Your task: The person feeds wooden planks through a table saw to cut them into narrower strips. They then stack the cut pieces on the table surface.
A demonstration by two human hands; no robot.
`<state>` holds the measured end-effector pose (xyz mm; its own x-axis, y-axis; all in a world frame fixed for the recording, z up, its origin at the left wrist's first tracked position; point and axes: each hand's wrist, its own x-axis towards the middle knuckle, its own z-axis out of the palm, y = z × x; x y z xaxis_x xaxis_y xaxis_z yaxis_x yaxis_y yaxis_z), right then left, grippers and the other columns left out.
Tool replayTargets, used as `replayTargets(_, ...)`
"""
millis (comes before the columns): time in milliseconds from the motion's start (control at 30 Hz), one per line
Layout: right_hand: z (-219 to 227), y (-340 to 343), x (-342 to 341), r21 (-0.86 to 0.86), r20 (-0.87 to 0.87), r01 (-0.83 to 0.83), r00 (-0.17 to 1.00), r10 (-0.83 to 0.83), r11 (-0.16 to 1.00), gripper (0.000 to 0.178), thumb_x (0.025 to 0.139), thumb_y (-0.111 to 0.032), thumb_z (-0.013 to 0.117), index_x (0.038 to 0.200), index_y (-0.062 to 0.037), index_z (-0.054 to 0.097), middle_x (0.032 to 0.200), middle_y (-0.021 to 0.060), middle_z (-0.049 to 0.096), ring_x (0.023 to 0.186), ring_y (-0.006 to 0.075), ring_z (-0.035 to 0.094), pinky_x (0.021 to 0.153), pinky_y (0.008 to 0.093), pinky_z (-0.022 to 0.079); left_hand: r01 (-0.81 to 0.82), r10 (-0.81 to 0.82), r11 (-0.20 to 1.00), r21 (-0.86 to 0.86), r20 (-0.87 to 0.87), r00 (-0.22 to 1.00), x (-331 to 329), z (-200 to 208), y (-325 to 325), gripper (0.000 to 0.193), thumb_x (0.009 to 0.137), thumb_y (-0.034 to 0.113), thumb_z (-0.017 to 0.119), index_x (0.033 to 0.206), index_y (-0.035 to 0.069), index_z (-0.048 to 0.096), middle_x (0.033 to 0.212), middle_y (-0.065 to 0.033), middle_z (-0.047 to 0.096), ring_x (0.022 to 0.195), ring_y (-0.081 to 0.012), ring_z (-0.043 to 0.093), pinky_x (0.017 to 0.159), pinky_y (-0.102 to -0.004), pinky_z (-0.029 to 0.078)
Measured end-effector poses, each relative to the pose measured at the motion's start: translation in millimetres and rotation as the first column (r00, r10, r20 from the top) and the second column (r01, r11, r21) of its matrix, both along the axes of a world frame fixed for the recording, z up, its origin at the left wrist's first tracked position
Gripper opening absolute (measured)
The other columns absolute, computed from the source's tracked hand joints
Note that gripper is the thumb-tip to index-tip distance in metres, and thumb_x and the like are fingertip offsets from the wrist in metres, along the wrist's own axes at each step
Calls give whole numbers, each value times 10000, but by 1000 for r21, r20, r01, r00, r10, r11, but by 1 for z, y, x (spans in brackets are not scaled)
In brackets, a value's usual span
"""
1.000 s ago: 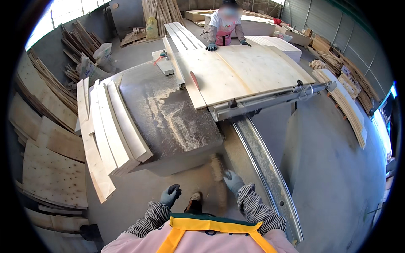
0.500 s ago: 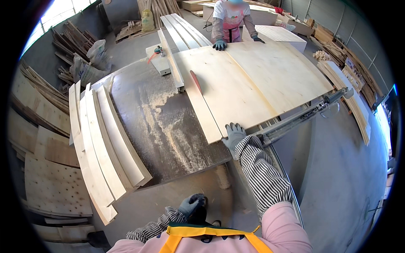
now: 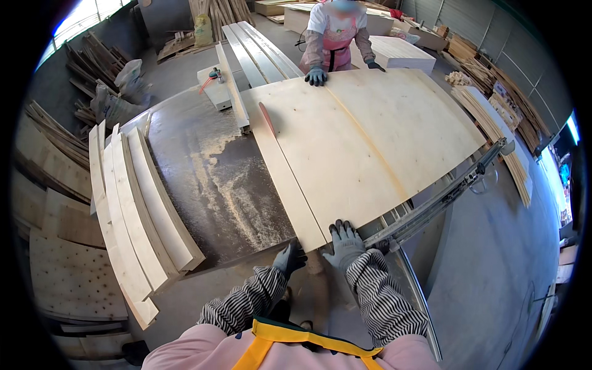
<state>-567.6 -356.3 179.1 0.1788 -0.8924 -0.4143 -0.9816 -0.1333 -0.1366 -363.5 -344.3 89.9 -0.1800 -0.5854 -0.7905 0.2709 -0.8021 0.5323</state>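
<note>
You seem mid-cut on the sheet [image 3: 370, 135] across the worktop [image 3: 253, 161]. Your right hand [image 3: 346, 246] is spread on its near edge; your left hand [image 3: 288, 259], part-curled beside the strip [image 3: 286, 185], shows no clear hold. The next push calls for even pressure.

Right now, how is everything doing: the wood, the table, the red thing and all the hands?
Wide wood sheet: lying flat
Narrow strip: beside it, a slit between
Red piece: upright in the slit
Dark table: sprinkled with sawdust
Right hand: spread on the sheet's near edge
Left hand: by the strip's corner, touch unclear
Co-worker's hands: at the far edge
</note>
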Motion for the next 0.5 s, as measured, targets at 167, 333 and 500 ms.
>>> replayTargets(167, 0, 57, -14, -60, 53, -24, 998, 27, 998, 839, 795, -516, 579, 1426, -67, 258, 1505, 155, 196, 1385, 322, 184, 1123, 454, 161, -274, 242, 949, -159, -196, 950, -23, -39, -13, 721, 886, 631, 403, 1234, 7, 496, 1080, -132, 606, 943, -269, 607, 753, -379, 500)
replayTargets(333, 4, 100, -35, -17, 38, -6, 999, 6, 1000, 863, 788, -494, 596, 1436, -58, 228, 1506, 163, 177, 1386, 326, 177, 1124, 449, 174, -7, 65, 990, -139, 415, 908, -61, 40, 0, 797, 851, 622, 490, 1285, -44, 442, 1174, -174, 585, 1015, -297, 593, 811, -352, 497)
replayTargets(500, 0, 140, -53, -123, 93, -4, 996, 15, 992, 754, 815, -420, 563, 1412, -49, 289, 1489, 172, 228, 1375, 329, 212, 1126, 439, 170, -220, 279, 953, -208, 322, 905, -84, 20, 44, 717, 850, 497, 605, 1305, -27, 422, 1190, -190, 574, 1021, -277, 591, 824, -363, 495)
